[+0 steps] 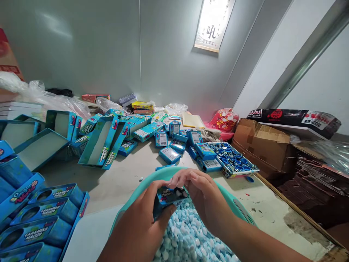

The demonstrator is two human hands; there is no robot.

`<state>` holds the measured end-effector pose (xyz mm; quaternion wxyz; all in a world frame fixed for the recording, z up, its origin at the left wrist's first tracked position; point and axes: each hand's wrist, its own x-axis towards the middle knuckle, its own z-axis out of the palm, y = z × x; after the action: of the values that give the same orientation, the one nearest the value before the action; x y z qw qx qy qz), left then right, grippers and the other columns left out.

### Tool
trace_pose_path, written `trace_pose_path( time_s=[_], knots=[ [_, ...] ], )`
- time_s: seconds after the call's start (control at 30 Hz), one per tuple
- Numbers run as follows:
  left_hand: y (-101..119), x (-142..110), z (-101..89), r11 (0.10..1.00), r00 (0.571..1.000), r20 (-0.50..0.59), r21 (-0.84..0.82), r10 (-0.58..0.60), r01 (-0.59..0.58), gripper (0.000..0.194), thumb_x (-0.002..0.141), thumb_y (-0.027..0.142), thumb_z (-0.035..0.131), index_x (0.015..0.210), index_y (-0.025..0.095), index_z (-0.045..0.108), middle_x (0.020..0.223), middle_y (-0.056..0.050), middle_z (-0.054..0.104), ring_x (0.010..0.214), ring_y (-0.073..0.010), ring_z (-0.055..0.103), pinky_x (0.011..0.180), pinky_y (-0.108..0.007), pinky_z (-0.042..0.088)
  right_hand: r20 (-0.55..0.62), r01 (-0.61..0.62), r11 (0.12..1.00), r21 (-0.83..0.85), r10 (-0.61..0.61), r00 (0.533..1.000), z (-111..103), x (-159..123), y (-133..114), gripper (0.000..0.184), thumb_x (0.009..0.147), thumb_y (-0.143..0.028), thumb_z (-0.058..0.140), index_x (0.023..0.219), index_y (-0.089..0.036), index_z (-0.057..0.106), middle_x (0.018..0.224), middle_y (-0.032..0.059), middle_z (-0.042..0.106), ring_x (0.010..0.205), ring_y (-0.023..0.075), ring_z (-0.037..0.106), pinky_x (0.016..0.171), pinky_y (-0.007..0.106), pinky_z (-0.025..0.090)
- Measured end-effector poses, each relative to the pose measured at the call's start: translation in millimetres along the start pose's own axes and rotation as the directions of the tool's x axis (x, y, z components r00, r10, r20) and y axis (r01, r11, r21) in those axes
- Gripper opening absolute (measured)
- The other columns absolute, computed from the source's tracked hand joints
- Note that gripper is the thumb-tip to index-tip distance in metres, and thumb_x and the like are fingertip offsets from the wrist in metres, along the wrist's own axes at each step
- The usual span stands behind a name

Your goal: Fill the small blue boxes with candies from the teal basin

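My left hand (147, 218) grips a small dark blue box (170, 196) printed "Caramelo Macizo", tilted over a turquoise basin (147, 182). White candies show at the box's opening. Against its far right end my right hand (203, 196) is cupped, fingers bent and pressed together; what lies inside them is hidden. Below both hands, the basin is filled with pale blue and white candies (188, 229).
Blue display cartons (95, 142) lie at the left, and a carton of small boxes (46, 211) stands near front left. Several small blue boxes (169, 155) lie behind the basin. A tray of blue lids (234, 160) and brown cardboard boxes (259, 138) are at the right.
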<state>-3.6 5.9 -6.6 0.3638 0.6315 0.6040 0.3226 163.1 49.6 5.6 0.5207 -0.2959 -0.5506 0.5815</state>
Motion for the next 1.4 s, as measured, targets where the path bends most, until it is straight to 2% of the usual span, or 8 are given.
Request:
trace_pose_path(
  time_s=[0.23, 0.37, 0.43, 0.57, 0.73, 0.9, 1.13, 1.4],
  knots=[
    [5, -1, -1.3, 0.996, 0.996, -0.077, -0.075, -0.048, 0.042, 0.037, 0.089, 0.041, 0.057, 0.125, 0.034, 0.059, 0.125, -0.004, 0.069, 0.111, -0.0293, 0.066, 0.091, -0.041, 0.052, 0.048, 0.018, 1.000, -0.011, -0.018, 0.999, -1, -2, -3, 0.036, 0.099, -0.046, 0.049, 0.089, -0.025, 0.078, 0.101, 0.0073, 0.076, 0.108, 0.0286, 0.065, 0.103, 0.048, 0.042],
    [3, -1, -0.3, 0.996, 0.993, -0.099, -0.070, -0.069, 0.062, 0.040, 0.087, 0.043, 0.059, 0.125, 0.031, 0.058, 0.122, -0.007, 0.069, 0.102, -0.0294, 0.068, 0.089, -0.042, 0.052, -0.083, -0.051, 0.989, -0.140, 0.040, 0.996, -2, -1, -3, 0.032, 0.095, -0.049, 0.055, 0.095, -0.026, 0.078, 0.109, 0.0071, 0.074, 0.116, 0.0286, 0.061, 0.107, 0.049, 0.038],
    [1, 0, 0.9, 0.995, 0.988, -0.124, -0.065, -0.090, 0.082, 0.043, 0.086, 0.046, 0.060, 0.125, 0.030, 0.058, 0.120, -0.008, 0.070, 0.099, -0.0300, 0.069, 0.087, -0.042, 0.053, -0.143, -0.120, 0.974, -0.191, 0.093, 0.985, -2, 1, -1, 0.025, 0.088, -0.047, 0.064, 0.095, -0.026, 0.076, 0.106, 0.0067, 0.073, 0.112, 0.0282, 0.061, 0.103, 0.048, 0.041],
    [-1, -1, 2.1, 0.993, 0.979, -0.173, -0.079, -0.104, 0.092, 0.046, 0.087, 0.049, 0.058, 0.128, 0.028, 0.056, 0.115, -0.008, 0.071, 0.098, -0.0297, 0.070, 0.082, -0.039, 0.053, -0.135, -0.149, 0.972, -0.180, 0.126, 0.983, -3, 4, 6, 0.021, 0.079, -0.030, 0.070, 0.099, -0.025, 0.071, 0.106, 0.0055, 0.071, 0.107, 0.0251, 0.062, 0.097, 0.043, 0.047],
    [0, -2, 1.1, 0.996, 0.977, -0.196, -0.026, -0.086, 0.083, 0.046, 0.087, 0.051, 0.058, 0.126, 0.027, 0.058, 0.109, -0.007, 0.072, 0.079, -0.0249, 0.069, 0.063, -0.032, 0.049, -0.102, -0.074, 0.959, -0.272, 0.048, 0.994, -5, 4, 11, 0.017, 0.083, -0.025, 0.069, 0.100, -0.024, 0.069, 0.104, 0.0057, 0.069, 0.103, 0.0220, 0.064, 0.090, 0.039, 0.050],
    [-1, -1, 1.1, 0.996, 0.979, -0.182, 0.000, -0.091, 0.093, 0.046, 0.087, 0.052, 0.057, 0.127, 0.030, 0.058, 0.102, -0.005, 0.072, 0.073, -0.0242, 0.067, 0.064, -0.034, 0.049, -0.090, -0.102, 0.948, -0.301, 0.079, 0.993, -5, 3, 12, 0.018, 0.083, -0.025, 0.069, 0.100, -0.023, 0.067, 0.099, 0.0047, 0.070, 0.087, 0.0191, 0.065, 0.079, 0.037, 0.051],
    [-2, -1, 2.4, 0.997, 0.973, -0.222, -0.068, -0.060, 0.046, 0.045, 0.087, 0.053, 0.056, 0.125, 0.030, 0.060, 0.119, -0.008, 0.071, 0.101, -0.0296, 0.070, 0.080, -0.038, 0.055, -0.092, -0.079, 0.955, -0.285, 0.055, 0.994, -5, 5, 6, 0.008, 0.086, -0.030, 0.069, 0.089, -0.022, 0.070, 0.092, 0.0046, 0.070, 0.087, 0.0200, 0.065, 0.079, 0.037, 0.049],
    [-5, 0, 1.9, 1.000, 0.974, -0.226, -0.028, -0.001, -0.005, 0.043, 0.087, 0.049, 0.057, 0.124, 0.028, 0.062, 0.121, -0.011, 0.072, 0.110, -0.0322, 0.070, 0.088, -0.041, 0.058, -0.135, -0.110, 0.958, -0.267, 0.076, 0.988, -7, 6, 10, 0.007, 0.081, -0.024, 0.074, 0.088, -0.022, 0.071, 0.089, 0.0033, 0.069, 0.081, 0.0178, 0.063, 0.076, 0.034, 0.050]
  ],
)
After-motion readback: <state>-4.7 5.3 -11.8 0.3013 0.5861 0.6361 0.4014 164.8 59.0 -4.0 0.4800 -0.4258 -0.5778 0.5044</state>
